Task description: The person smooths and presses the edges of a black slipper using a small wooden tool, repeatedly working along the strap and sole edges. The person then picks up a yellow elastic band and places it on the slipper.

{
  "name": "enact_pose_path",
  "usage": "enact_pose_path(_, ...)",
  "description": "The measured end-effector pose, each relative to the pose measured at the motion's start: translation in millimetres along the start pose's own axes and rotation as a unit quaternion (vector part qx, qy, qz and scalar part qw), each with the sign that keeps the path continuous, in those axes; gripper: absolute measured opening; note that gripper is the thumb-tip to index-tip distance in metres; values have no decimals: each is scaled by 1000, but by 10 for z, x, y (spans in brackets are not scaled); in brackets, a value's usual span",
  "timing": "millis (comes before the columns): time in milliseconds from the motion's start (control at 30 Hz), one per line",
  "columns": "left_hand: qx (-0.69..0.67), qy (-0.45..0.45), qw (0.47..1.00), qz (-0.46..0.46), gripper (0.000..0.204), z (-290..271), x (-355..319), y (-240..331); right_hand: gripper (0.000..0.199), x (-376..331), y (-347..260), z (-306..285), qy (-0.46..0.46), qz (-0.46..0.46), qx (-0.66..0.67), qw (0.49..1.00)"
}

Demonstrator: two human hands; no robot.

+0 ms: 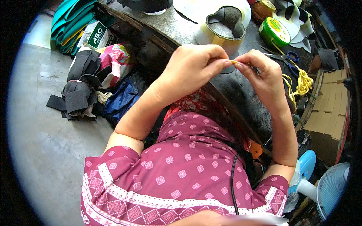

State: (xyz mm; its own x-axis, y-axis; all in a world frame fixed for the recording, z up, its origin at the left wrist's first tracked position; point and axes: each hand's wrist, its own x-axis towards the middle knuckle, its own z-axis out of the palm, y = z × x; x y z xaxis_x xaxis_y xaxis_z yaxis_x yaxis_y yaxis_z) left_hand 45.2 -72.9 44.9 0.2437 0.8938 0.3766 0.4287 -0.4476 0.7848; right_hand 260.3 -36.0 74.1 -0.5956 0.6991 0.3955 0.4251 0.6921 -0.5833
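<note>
My left hand point(190, 69) and my right hand point(262, 77) meet over the near edge of the worktable, fingertips almost touching. Both pinch a thin yellow strip point(234, 61), of which only a short piece shows between the fingers. Just beyond them stands a cream curved piece with a grey lining point(204, 34), resembling a shoe upper, partly hidden by my left hand. To the right of my right hand lie blue-handled scissors point(292, 56) and a tangled bundle of yellow strip point(304, 83). Whether the pinched strip joins that bundle I cannot tell.
A green round tin point(277, 31) and pale cut pieces point(296, 30) lie at the far right. Stacked tan cardboard point(328, 109) and a fan point(333, 188) stand right. On the left are green folded cloth point(69, 22), black fabric pieces point(80, 94) and a blue plastic bag point(121, 101).
</note>
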Motion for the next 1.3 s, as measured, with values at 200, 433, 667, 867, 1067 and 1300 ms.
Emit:
enact_pose_path(200,2,57,998,-6,18,-132,-45,-40,13,48,-53,10,-41,55,128,989)
enact_pose_path(433,-89,84,992,-29,21,-186,23,-123,14,187,-58,133,28,76,89,993)
enact_pose_path(667,-113,69,987,-88,20,-185,106,-271,13,197,-78,236,97,28,-93,991)
enact_pose_path(867,-92,103,989,-56,21,-172,171,-307,15,235,-101,241,121,33,-123,984)
enact_pose_path(1067,-67,110,991,-47,24,-179,226,-323,16,230,-85,238,131,46,-129,982)
enact_pose_path(1300,13,140,989,-42,21,-199,248,-246,16,221,-74,235,145,55,-124,980)
